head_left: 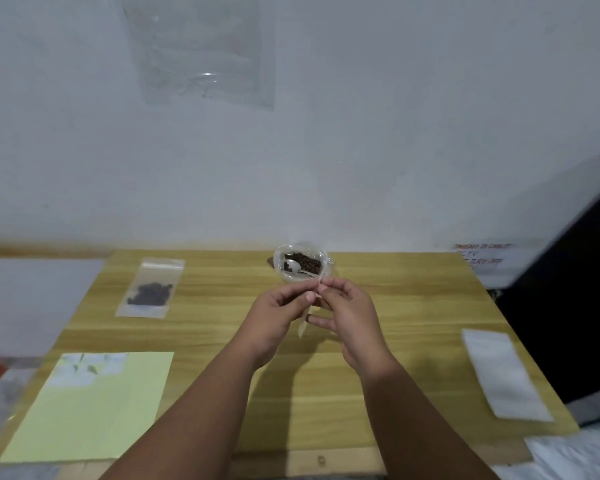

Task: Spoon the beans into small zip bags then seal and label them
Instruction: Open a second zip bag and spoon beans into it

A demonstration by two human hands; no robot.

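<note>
A clear bag of dark beans (300,262) with a spoon (293,265) lying in it stands at the table's far edge. Just in front of it my left hand (279,311) and my right hand (347,315) meet above the table, both pinching the top of a small empty zip bag (303,325) that hangs down between them. A filled small zip bag with beans (149,289) lies flat at the far left.
A yellow-green sheet with white labels (90,403) lies at the near left of the wooden table (395,306). A stack of empty zip bags (503,372) lies at the right edge. The wall stands directly behind the table.
</note>
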